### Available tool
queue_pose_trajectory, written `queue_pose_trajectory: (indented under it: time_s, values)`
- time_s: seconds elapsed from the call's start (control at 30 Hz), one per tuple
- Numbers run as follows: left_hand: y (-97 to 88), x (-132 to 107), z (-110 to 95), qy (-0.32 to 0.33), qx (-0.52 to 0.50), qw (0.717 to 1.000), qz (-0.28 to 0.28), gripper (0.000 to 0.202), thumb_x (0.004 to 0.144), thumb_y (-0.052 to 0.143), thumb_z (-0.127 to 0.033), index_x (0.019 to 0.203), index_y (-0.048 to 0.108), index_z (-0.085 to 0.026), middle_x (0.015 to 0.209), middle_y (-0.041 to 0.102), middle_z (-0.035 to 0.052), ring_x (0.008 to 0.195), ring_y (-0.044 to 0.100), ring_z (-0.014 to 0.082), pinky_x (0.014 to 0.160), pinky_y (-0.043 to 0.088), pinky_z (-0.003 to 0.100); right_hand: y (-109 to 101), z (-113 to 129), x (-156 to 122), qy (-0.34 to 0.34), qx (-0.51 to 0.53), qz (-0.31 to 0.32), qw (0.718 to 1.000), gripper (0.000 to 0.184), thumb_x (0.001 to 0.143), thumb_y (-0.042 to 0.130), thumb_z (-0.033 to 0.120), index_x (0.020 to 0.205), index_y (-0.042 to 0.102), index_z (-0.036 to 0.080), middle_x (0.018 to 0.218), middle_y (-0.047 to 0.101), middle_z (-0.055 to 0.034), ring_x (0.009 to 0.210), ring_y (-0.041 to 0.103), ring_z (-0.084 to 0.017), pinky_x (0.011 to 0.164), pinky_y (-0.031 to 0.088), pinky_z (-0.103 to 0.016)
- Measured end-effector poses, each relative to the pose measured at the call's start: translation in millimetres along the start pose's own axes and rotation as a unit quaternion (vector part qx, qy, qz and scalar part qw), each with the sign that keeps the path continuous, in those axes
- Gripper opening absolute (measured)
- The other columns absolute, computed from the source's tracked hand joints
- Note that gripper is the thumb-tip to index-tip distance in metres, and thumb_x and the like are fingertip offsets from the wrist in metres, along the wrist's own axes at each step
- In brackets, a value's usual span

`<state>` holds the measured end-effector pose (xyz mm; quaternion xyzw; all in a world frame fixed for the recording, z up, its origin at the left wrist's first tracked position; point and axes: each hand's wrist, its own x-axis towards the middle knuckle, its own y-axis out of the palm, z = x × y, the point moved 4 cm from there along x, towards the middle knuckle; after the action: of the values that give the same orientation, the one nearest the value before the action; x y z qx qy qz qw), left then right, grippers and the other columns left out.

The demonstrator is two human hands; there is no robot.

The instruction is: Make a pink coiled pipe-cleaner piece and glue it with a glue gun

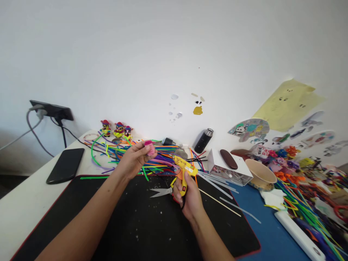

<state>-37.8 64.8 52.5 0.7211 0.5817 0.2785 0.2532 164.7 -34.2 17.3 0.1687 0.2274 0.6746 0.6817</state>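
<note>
Right hand (189, 195) holds a glue gun (183, 166) — its white label (189, 169) unreadable.

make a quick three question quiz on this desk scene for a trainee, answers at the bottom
1. True or false: the scissors are open.
2. What does the right hand hold? A) a phone B) a yellow glue gun C) a black bottle
3. Fill the gap: between its fingers, the left hand holds a small, ____-coloured piece.

Key: 1 true; 2 B; 3 pink
</note>
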Motion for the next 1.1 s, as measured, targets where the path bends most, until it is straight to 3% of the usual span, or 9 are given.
queue_pose_trajectory:
  time_s: [0.33, 0.77, 0.97, 1.1]
  values:
    - [-21.9, 2.2, 27.7, -0.025, 0.025, 0.999, -0.03, 0.04, 0.065, 0.103, -0.031, 0.092, 0.079, -0.013, 0.083, 0.077, 0.005, 0.073, 0.073, 0.0156, 0.076, 0.065, 0.03, 7.7, -12.1, 1.5, -0.017, -0.014, 0.013, 1.0, 0.05, 0.091, 0.075, 0.065, 0.1, 0.071, 0.015, 0.053, 0.048, 0.0082, 0.034, 0.036, -0.006, 0.034, 0.023, -0.018]
    - [-60.8, 11.7, 43.3, -0.044, 0.036, 0.993, -0.102, 0.042, 0.06, 0.105, -0.027, 0.093, 0.081, -0.014, 0.086, 0.081, 0.0084, 0.076, 0.077, 0.019, 0.078, 0.065, 0.03, 37.6, -18.1, 55.9, -0.039, -0.117, 0.07, 0.99, 0.065, 0.084, 0.071, 0.081, 0.094, 0.064, 0.017, 0.048, 0.046, 0.0104, 0.034, 0.045, -0.009, 0.036, 0.028, -0.02]
    - [-58.4, 11.5, 44.5, -0.035, 0.051, 0.993, -0.097, 0.043, 0.061, 0.105, -0.029, 0.094, 0.082, -0.014, 0.084, 0.08, 0.0056, 0.075, 0.075, 0.0166, 0.077, 0.064, 0.029, 23.2, -40.1, 59.0, -0.034, -0.147, 0.036, 0.988, 0.067, 0.084, 0.068, 0.084, 0.087, 0.064, 0.017, 0.043, 0.045, 0.0092, 0.034, 0.044, -0.009, 0.041, 0.031, -0.022]
    - [-55.6, 10.5, 45.0, -0.036, 0.07, 0.991, -0.104, 0.043, 0.061, 0.105, -0.03, 0.093, 0.082, -0.013, 0.087, 0.081, 0.0067, 0.078, 0.077, 0.0178, 0.076, 0.064, 0.027, 13.7, -39.1, 55.8, -0.048, -0.167, 0.038, 0.984, 0.063, 0.091, 0.064, 0.079, 0.085, 0.065, 0.017, 0.043, 0.049, 0.0066, 0.037, 0.045, -0.01, 0.044, 0.034, -0.023]
